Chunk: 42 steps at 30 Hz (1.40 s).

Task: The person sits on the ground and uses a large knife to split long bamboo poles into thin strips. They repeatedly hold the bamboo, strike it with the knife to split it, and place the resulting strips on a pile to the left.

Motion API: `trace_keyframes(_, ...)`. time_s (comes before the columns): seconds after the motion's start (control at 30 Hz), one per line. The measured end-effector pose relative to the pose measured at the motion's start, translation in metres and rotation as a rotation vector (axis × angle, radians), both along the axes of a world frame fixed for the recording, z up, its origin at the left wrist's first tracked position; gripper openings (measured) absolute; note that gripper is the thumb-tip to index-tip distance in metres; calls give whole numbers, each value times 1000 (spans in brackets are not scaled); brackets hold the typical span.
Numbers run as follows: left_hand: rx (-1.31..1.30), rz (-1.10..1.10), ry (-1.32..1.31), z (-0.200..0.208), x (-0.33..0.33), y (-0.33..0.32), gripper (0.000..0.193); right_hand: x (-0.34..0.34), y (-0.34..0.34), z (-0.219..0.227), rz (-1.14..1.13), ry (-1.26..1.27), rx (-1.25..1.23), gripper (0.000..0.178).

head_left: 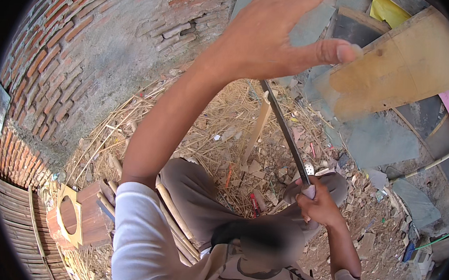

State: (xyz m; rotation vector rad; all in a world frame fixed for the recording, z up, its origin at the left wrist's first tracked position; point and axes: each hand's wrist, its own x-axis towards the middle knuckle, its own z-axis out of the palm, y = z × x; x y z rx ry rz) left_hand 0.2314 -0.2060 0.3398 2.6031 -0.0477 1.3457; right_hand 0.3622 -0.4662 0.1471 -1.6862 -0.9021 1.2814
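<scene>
My left hand [278, 34] is raised at the top of the view, its thumb stretched out to the right. The fingers run past the upper edge, so their tips are hidden; nothing shows in the palm. My right hand [321, 204], at the lower right by my knee, is closed around the pale handle of a long dark-bladed machete [286, 131]. Its narrow blade slants up and left, and the far end passes behind my left hand. Just left of the blade stands a pale split bamboo strip [258, 127], slightly tilted; I cannot tell whether they touch.
Shavings and chips [205, 123] cover the ground around my crossed legs. Bamboo poles [175, 209] lie by my left thigh, near a wooden board [92, 214]. A brick wall [84, 62] rises at left. A bent plywood sheet [401, 64] and grey slabs [380, 140] lie at right.
</scene>
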Motion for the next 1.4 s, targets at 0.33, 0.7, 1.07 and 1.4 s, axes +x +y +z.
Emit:
trace_keyframes(0.33, -900, 210, -387, -312, 11, -35, 87, -6, 3, 0, 40, 476, -100, 32)
trace_keyframes(0.7, -777, 520, -258, -300, 9, -14, 20, -27, 16, -31, -48, -152, 57, 33)
trace_keyframes(1.07, -479, 526, -282, -293, -4, -22, 30, -65, 27, -120, -145, -135, 118, 31)
trace_keyframes(1.4, -110, 204, -7, -191, 1, 20, 22, -60, 29, -111, -99, 0, 72, 27)
